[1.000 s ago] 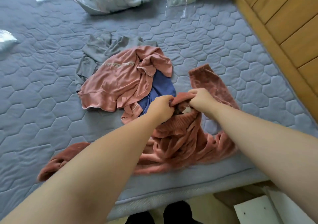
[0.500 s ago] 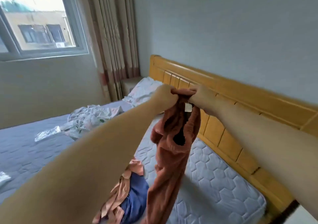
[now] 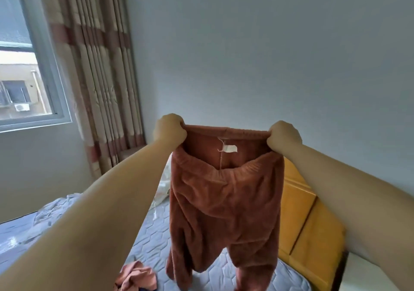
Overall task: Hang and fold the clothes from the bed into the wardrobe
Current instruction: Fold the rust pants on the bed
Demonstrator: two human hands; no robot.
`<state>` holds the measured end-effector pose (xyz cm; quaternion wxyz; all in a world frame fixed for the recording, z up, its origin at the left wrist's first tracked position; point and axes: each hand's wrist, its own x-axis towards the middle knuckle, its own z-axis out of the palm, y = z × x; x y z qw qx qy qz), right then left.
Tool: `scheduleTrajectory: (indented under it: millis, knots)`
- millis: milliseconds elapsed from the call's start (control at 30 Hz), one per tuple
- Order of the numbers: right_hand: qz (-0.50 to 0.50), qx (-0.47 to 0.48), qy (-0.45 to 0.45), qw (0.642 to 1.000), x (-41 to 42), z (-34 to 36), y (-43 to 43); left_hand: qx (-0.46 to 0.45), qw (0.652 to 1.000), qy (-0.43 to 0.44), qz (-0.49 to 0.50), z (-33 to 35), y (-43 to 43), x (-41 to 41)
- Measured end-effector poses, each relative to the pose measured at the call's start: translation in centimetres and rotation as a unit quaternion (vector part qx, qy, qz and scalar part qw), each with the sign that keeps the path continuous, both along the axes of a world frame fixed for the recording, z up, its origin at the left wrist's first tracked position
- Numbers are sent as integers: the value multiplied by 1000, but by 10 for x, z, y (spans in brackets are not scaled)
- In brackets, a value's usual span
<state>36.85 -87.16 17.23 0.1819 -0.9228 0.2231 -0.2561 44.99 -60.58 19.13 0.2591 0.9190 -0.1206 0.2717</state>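
Left hand (image 3: 170,129) and right hand (image 3: 284,136) each grip the fuzzy rust pants (image 3: 224,201) by the waistband, dangling over the bed (image 3: 152,241).

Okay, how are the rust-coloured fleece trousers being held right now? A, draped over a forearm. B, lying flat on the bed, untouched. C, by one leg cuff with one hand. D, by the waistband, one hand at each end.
D: the left hand and the right hand each grip one end of the waistband, and the trousers hang in the air above the bed.
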Motion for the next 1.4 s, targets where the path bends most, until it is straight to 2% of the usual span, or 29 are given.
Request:
scheduleTrajectory:
  millis: [67,133,233,300,400,500,567,600,667,700,767,800,833,900,933,967,1033,1133,1167,1200,1233,1300,1333,1400]
  knots:
    - [-26,-22,26,999,-4,1,-4,-18,999,21,28,-1,1,7]
    - [-42,11,20,999,-5,0,-11,-22,997,38,63,-5,6,12]
    - [-34,97,-135,986,-4,0,-16,-28,995,29,94,-13,19,22]
    - [-2,144,-174,974,-2,4,-11,-20,995,70,74,-16,22,28]
    - [5,215,-124,969,-2,3,-2,-91,971,213,-51,-19,18,32]
    - [117,271,-6,955,-12,2,0,-167,936,284,-122,-18,18,34]
    - [158,244,54,955,-19,1,0,-141,933,298,-146,-18,23,33]
    - [142,200,52,968,-19,1,0,-115,935,295,-160,-19,24,32]
    - [45,72,2,996,-14,-1,-4,-63,945,265,-182,-18,22,26]
    - [-15,23,-38,999,-12,-1,-4,-47,951,243,-185,-17,20,26]
    - [-81,-16,-116,990,-12,1,-5,-62,958,204,-192,-16,15,28]
    - [-89,-7,-147,985,-13,3,-6,-101,954,199,-203,-14,14,32]
    - [-94,9,-166,982,-13,6,-8,-164,941,207,-213,-11,14,34]
    - [-96,57,-152,982,-12,10,-17,-311,880,274,-231,-6,15,35]
    - [-85,93,-135,983,-13,11,-22,-353,845,314,-250,-6,17,33]
    - [-62,139,-129,980,-13,11,-27,-357,821,350,-277,-7,19,31]
    - [1,271,-151,951,-16,9,-32,-320,796,400,-321,-12,24,27]
    - [94,495,-165,848,-29,12,-30,-229,744,468,-418,-18,35,28]
    - [130,537,-145,821,-34,13,-31,-175,726,489,-450,-17,37,25]
    - [170,558,-119,803,-38,15,-32,-130,723,496,-462,-15,38,24]
    - [205,562,-88,796,-42,16,-31,-99,736,495,-452,-14,38,18]
    - [236,536,-37,810,-48,16,-26,-105,793,470,-373,-15,38,13]
    - [226,500,-14,836,-48,14,-21,-123,834,429,-324,-18,37,12]
    - [162,354,19,921,-50,9,-6,-155,909,308,-233,-26,36,10]
